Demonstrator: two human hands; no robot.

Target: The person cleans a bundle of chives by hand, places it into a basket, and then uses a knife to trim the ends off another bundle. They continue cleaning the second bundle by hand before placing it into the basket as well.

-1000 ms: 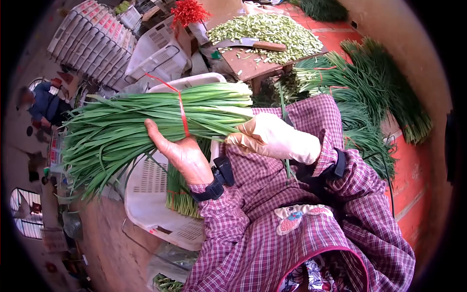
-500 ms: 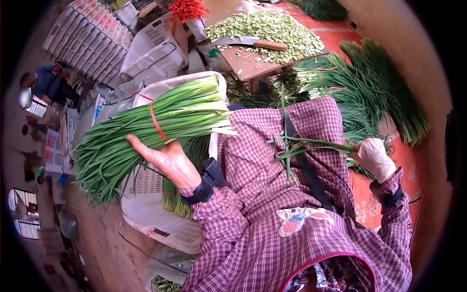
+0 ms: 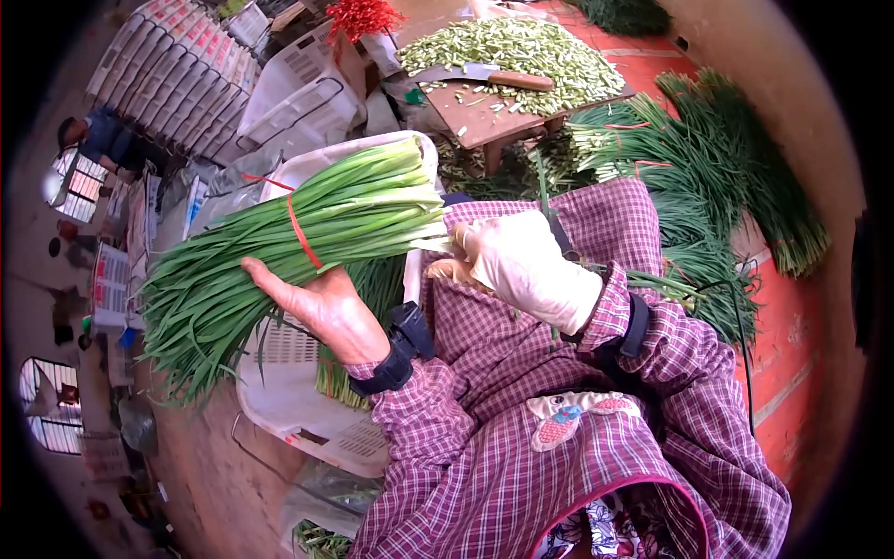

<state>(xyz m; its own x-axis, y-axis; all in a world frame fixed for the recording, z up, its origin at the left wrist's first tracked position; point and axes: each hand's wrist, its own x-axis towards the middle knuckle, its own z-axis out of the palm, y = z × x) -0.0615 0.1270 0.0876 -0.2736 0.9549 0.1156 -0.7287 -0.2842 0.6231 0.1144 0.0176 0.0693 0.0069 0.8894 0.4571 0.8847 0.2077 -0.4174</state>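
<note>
My bare left hand (image 3: 326,315) supports a thick bundle of green garlic chives (image 3: 289,228) from below, thumb along its near side. A red band circles the bundle, and its pale cut ends point right. At those ends is my right hand (image 3: 531,261) in a white glove, its fingers closed on chive stems; the fingertips are partly hidden. Loose green chive stalks (image 3: 656,279) lie across my checked apron (image 3: 605,219), partly covered by my right arm. Below the bundle stands a white plastic basket (image 3: 317,415) with more chives in it.
Ahead, a low wooden board (image 3: 480,130) bears chopped pale stem pieces (image 3: 521,51) and a wooden-handled knife (image 3: 517,80). Tied chive bundles (image 3: 689,177) lie on red flooring at right. Stacked white crates (image 3: 177,79) stand at far left, near another person (image 3: 107,140).
My right hand has moved left from the loose stalks at the right to the bundle's cut ends. The left hand and bundle stay nearly where they were.
</note>
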